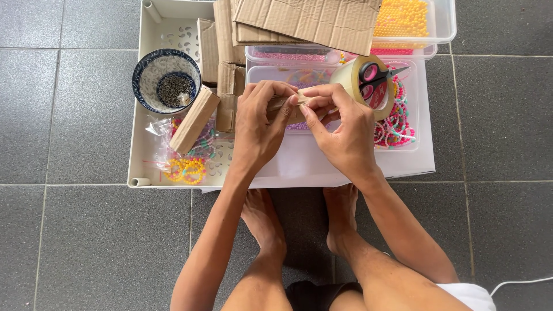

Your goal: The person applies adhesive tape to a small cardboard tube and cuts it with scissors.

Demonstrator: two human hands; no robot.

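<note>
Both hands meet over the middle of the white tray [136, 144], and the grip of each is closed on one small folded piece of cardboard [286, 103]. The left hand [259, 129] wraps its fingers round the piece's left end, while the right hand [340, 132] pinches the right end between thumb and forefinger. The piece lies with its long axis roughly left to right, level between the two hands, each holding its own end. Just beyond the right hand stands a roll of tan tape [368, 86] with black-handled scissors [377, 78] resting in it, above clear boxes of coloured beads [397, 124]. To the left sit a blue-patterned bowl [166, 80] and more cardboard strips [196, 118]; larger cardboard sheets [311, 23] lie further off.
</note>
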